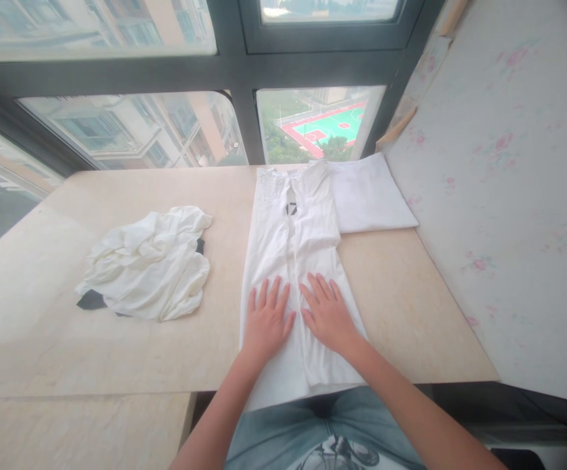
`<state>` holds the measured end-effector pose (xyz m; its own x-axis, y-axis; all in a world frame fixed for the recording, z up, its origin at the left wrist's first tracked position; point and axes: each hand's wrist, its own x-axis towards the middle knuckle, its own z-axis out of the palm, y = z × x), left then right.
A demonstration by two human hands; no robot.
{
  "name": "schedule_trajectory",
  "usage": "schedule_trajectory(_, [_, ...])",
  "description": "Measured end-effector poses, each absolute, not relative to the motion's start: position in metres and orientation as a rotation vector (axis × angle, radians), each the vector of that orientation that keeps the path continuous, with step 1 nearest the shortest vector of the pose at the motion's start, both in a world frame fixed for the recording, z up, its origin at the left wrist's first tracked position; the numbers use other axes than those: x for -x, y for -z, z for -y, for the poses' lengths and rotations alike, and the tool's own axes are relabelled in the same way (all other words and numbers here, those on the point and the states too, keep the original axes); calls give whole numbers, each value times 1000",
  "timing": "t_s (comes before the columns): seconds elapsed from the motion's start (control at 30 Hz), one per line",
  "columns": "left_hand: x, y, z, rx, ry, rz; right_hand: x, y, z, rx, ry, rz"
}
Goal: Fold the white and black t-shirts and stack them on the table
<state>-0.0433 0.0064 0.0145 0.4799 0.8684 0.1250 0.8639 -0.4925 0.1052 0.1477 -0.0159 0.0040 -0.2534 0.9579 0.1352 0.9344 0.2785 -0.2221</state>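
Observation:
A long white garment [276, 241] lies lengthwise on the pale surface, its sides folded toward a centre seam, with a small dark mark showing in the gap near its far end. Its near end reaches the front edge. My left hand [267, 323] rests flat on the left half, fingers spread. On the right half lies my right hand [329, 316], also flat with fingers apart. Neither hand grips the cloth. A folded white cloth [374, 196] lies at the far right, partly under or against the garment.
A crumpled white cloth [153, 264] with dark parts lies to the left on the table [224, 313]. Windows with a dark frame [244, 78] stand behind the table. A flower-patterned wall [518, 215] bounds the right side.

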Motion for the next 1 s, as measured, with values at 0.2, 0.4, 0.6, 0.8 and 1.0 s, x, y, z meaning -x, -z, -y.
schedule_trajectory(0.2, [45,-16,25,-2666,-207,-1592,-148,-6,42,1695,-170,2328])
schedule_trajectory(0.4, [45,-24,51,-2675,-185,-1506,-153,-15,77,1702,-159,2323])
schedule_trajectory(0.6, [46,-39,-10,-2600,-355,-1527,-179,-24,27,1684,-238,2052])
schedule_trajectory(0.8, [16,-50,-166,-2505,-439,-1651,-204,-26,-156,1764,-49,2072])
schedule_trajectory(1.0, [-1,-44,-293,-2414,-421,-1717,-202,-16,-315,1909,-114,2229])
